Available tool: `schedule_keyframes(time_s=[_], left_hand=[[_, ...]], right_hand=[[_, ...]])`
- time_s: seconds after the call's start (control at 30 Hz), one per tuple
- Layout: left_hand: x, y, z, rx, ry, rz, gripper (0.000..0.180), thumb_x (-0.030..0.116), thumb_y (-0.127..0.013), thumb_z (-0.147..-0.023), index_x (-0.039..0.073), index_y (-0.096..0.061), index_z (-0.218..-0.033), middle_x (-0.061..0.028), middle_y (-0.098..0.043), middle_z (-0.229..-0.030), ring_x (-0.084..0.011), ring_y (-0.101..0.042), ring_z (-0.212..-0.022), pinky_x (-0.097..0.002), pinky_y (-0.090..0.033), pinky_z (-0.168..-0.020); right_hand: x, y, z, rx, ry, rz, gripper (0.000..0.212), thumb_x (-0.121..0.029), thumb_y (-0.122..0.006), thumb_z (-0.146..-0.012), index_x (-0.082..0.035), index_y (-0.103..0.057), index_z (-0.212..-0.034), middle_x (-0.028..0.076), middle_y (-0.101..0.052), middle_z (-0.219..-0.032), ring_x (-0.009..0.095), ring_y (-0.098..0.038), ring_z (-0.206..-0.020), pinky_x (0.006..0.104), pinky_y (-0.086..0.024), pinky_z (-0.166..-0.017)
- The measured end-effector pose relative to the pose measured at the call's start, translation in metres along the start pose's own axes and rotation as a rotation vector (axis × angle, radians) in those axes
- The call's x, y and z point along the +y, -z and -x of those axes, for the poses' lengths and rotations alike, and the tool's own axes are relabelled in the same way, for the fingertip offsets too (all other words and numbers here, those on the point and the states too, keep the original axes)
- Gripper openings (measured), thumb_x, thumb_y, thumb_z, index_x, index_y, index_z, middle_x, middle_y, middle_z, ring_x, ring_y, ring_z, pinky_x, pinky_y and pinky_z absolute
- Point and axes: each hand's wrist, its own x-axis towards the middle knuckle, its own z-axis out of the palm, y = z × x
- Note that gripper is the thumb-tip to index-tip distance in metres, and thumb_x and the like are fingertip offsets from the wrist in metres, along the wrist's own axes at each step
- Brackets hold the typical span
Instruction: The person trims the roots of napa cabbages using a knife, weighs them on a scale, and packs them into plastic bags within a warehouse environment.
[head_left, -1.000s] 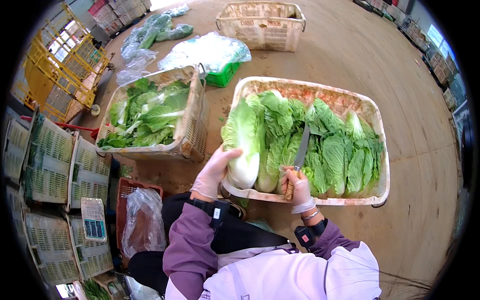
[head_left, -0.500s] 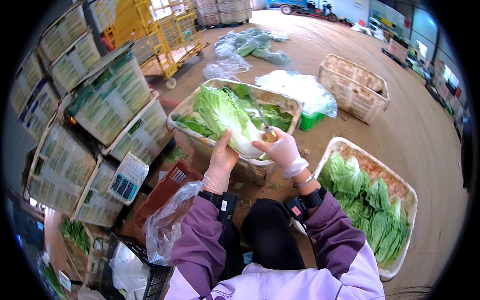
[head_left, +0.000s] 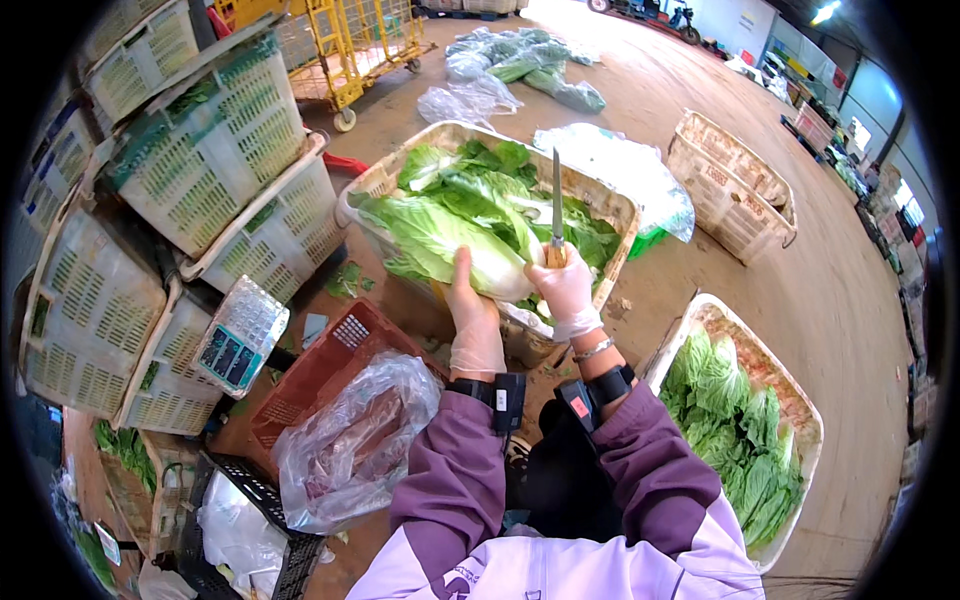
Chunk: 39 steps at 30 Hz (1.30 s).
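Note:
A pale green napa cabbage [head_left: 440,240] lies tilted over the near side of a white plastic crate [head_left: 415,146], its leafy end toward the left. My left hand [head_left: 474,325], in a clear thin glove, supports it from below, thumb on its side. My right hand [head_left: 566,298], gloved too, is closed round the wooden handle of a knife [head_left: 557,200] whose blade points up, away from the cabbage. The right fingers are at the white base end, beside a loose outer leaf [head_left: 500,205]; whether they grip that leaf I cannot tell. Loose green leaves fill the crate below.
At the right, another crate [head_left: 815,440] holds several cabbages [head_left: 745,440]. Stacked crates [head_left: 215,140] and a scale [head_left: 240,335] stand left. A reddish-brown crate [head_left: 320,375] with a plastic bag [head_left: 355,440] sits near my left arm. Beyond are plastic sheeting [head_left: 620,175] and a worn crate [head_left: 730,190].
The cabbage has tipped down to the left, lower over the crate. My right hand has turned the knife blade more upright. The view has shifted a little.

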Motion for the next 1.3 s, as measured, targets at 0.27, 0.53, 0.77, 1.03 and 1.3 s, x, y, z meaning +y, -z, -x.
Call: schedule_keyframes(time_s=[0.27, 0.53, 0.77, 1.03, 1.3], left_hand=[[0.022, 0.037, -0.040, 0.218, 0.341, 0.356, 0.058, 0.057, -0.052, -0.081, 0.017, -0.051, -0.123, -0.0066, -0.052, -0.124, -0.0303, -0.050, -0.112, -0.0543, -0.037, -0.094], [0.053, 0.020, -0.036, 0.078, 0.310, 0.468, 0.064, 0.057, -0.054, -0.080, 0.015, -0.048, -0.127, -0.0042, -0.050, -0.128, -0.0268, -0.047, -0.117, -0.0473, -0.038, -0.098], [0.056, 0.009, -0.002, -0.255, 0.215, 0.053, 0.087, 0.069, -0.044, -0.079, 0.009, -0.027, -0.140, -0.0170, -0.039, -0.137, -0.0332, -0.043, -0.122, -0.0488, -0.034, -0.102], [0.068, 0.031, -0.012, -0.456, 0.174, -0.077, 0.100, 0.070, -0.058, -0.070, 0.008, -0.023, -0.140, -0.0184, -0.038, -0.136, -0.0340, -0.045, -0.119, -0.0485, -0.040, -0.097], [0.057, 0.002, 0.001, -0.159, 0.464, -0.019, 0.077, 0.052, -0.061, -0.079, 0.010, -0.031, -0.136, -0.0088, -0.040, -0.135, -0.0279, -0.040, -0.123, -0.0477, -0.034, -0.100]], right_hand=[[0.016, 0.022, -0.049, -0.053, -0.439, -0.171, 0.024, -0.020, -0.072, -0.073, -0.002, -0.058, -0.079, 0.002, -0.053, -0.056, 0.009, -0.045, -0.040, 0.0234, -0.035, -0.037], [-0.019, 0.006, -0.010, -0.127, -0.423, -0.439, 0.030, -0.021, -0.069, -0.079, -0.002, -0.059, -0.100, 0.003, -0.061, -0.073, 0.006, -0.045, -0.040, 0.0201, -0.035, -0.035], [-0.069, -0.004, 0.046, -0.447, -0.508, -0.619, 0.048, -0.017, -0.072, -0.076, -0.001, -0.051, -0.116, 0.000, -0.055, -0.067, 0.005, -0.044, -0.041, 0.0189, -0.033, -0.036], [-0.070, -0.005, 0.056, -0.445, -0.578, -0.628, 0.040, -0.016, -0.075, -0.073, -0.002, -0.055, -0.106, -0.001, -0.054, -0.062, 0.006, -0.043, -0.039, 0.0200, -0.032, -0.035], [-0.030, 0.005, 0.036, -0.253, -0.441, -0.593, 0.035, -0.041, -0.059, -0.086, -0.006, -0.058, -0.086, 0.001, -0.050, -0.047, 0.007, -0.044, -0.034, 0.0189, -0.031, -0.033]])
